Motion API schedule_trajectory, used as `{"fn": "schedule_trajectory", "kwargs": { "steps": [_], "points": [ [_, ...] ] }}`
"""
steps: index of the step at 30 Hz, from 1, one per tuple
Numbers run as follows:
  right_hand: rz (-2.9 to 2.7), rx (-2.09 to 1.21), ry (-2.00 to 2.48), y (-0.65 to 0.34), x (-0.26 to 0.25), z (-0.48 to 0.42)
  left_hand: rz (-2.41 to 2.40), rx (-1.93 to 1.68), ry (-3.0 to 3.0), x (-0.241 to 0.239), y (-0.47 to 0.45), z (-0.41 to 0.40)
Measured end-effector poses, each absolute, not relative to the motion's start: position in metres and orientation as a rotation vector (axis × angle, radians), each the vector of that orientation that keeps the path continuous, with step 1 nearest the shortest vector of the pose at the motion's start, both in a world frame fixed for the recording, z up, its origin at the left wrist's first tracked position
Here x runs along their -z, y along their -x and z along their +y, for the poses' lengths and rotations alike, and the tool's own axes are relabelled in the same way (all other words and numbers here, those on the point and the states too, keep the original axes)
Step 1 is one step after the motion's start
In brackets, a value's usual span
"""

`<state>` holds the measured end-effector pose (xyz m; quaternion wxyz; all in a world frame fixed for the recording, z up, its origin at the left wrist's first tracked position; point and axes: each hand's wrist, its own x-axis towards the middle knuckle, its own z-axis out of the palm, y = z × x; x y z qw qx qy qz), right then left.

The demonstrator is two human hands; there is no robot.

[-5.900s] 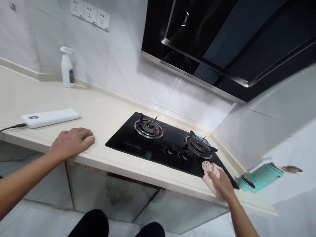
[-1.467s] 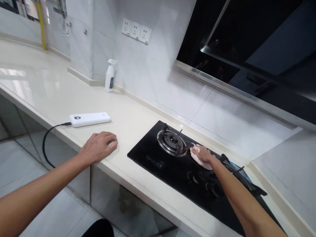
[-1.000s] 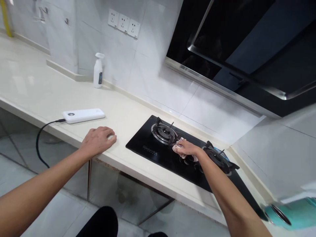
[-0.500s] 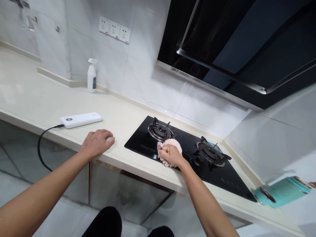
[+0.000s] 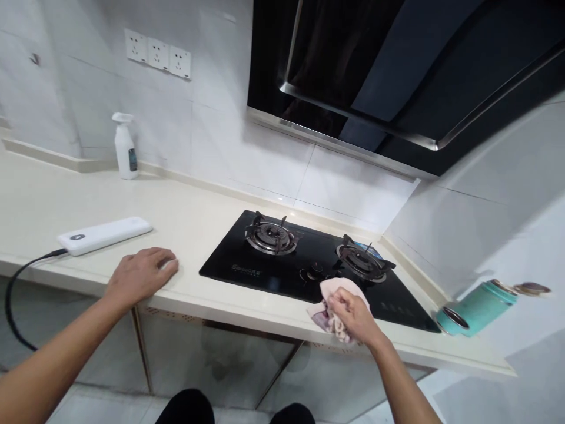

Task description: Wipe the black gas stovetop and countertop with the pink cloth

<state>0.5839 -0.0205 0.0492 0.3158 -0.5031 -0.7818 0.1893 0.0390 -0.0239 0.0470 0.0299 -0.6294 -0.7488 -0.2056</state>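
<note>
Nearest are the person's black-clad knees [image 5: 185,406], below the pale cabinet fronts [image 5: 220,368] under the counter. Two hands are in view. The right hand [image 5: 353,318] is closed around a single bunched pink cloth [image 5: 339,309], which sits at the front edge of the black glass gas hob [image 5: 260,282], with its folds spilling toward the counter's lip. The left hand [image 5: 141,274] rests on the cream stone countertop [image 5: 185,224] left of the hob, its fingers loosely curled and holding nothing, with a stretch of bare counter between it and the hob.

The hob has two burners with dark grates: one [image 5: 271,235] is clear of the cloth, and the other [image 5: 364,262] lies just behind it. Control knobs [image 5: 315,272] sit between them, partly hidden by shadow, so I cannot count them exactly.

Left of the hob lie one white power bank [image 5: 103,235], with a black cable [image 5: 20,294] dropping over the counter's front edge, and one white spray bottle [image 5: 125,147] upright against the wall. Beyond the hob's right corner lie one teal canister [image 5: 474,309], tilted on its side, and one small brownish disc [image 5: 532,288]. Above the hob are three wall sockets [image 5: 158,54] and a black range hood [image 5: 344,76].
</note>
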Motion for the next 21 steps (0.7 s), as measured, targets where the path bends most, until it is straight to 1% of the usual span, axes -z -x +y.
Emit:
{"fn": "schedule_trajectory", "kwargs": {
  "steps": [5,8,11,13,15,17,19,21],
  "points": [
    [-1.925,-0.481,1.489,-0.634,-0.05,-0.025,-2.328,0.624,1.925,-0.042,-0.036,-0.018],
    [-1.98,-0.479,1.39,-0.64,-0.069,-0.027,-2.335,0.601,1.92,-0.041,-0.033,-0.016],
    [-1.936,-0.291,1.321,-0.648,-0.087,-0.019,-2.353,0.57,1.917,-0.04,-0.031,-0.015],
    [-1.845,-0.085,1.464,-0.658,-0.091,-0.007,-2.349,0.576,1.919,-0.04,-0.031,-0.014],
    [-1.805,0.024,1.681,-0.669,-0.086,0.008,-2.335,0.596,1.916,-0.04,-0.032,-0.014],
    [-1.86,-0.032,1.811,-0.676,-0.076,0.019,-2.337,0.602,1.909,-0.04,-0.032,-0.014],
    [-1.951,-0.133,1.809,-0.678,-0.067,0.024,-2.351,0.599,1.905,-0.041,-0.033,-0.014],
    [-1.95,-0.132,1.744,-0.677,-0.062,0.022,-2.352,0.605,1.906,-0.041,-0.034,-0.015]
  ]
}}
